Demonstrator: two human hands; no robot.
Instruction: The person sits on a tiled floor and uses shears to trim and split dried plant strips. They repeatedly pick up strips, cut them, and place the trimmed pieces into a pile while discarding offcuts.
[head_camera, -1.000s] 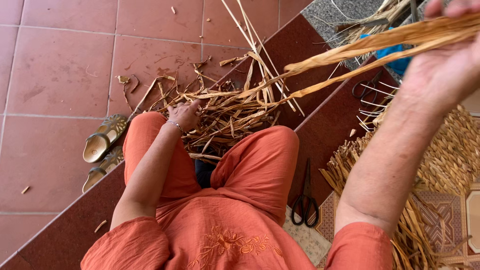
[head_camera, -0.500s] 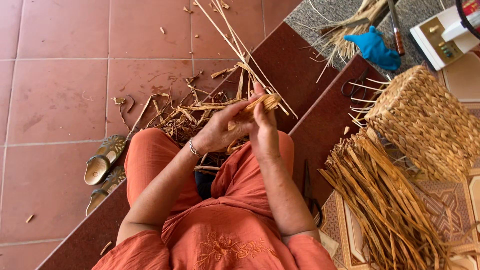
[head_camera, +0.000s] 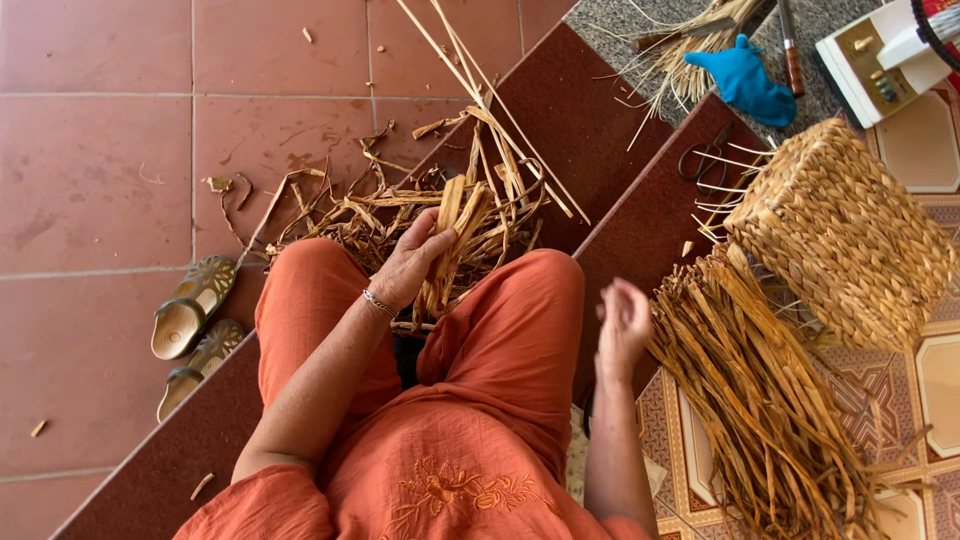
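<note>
Left hand (head_camera: 412, 262): fingers wrapped around 1 flat, dry fibre bundle (head_camera: 452, 240). Right hand (head_camera: 625, 322): fingers loosely spread, apparently empty, beside long dried strands (head_camera: 760, 400) near woven basket (head_camera: 845, 235).

Change over the last half second: your right hand (head_camera: 624, 322) leaves the folded straw bundle (head_camera: 450, 245) and now hangs free above the loose straw pile (head_camera: 760, 400); your left hand (head_camera: 412, 262) alone grips the bundle, its fingers (head_camera: 435, 243) wrapped around it.
</note>
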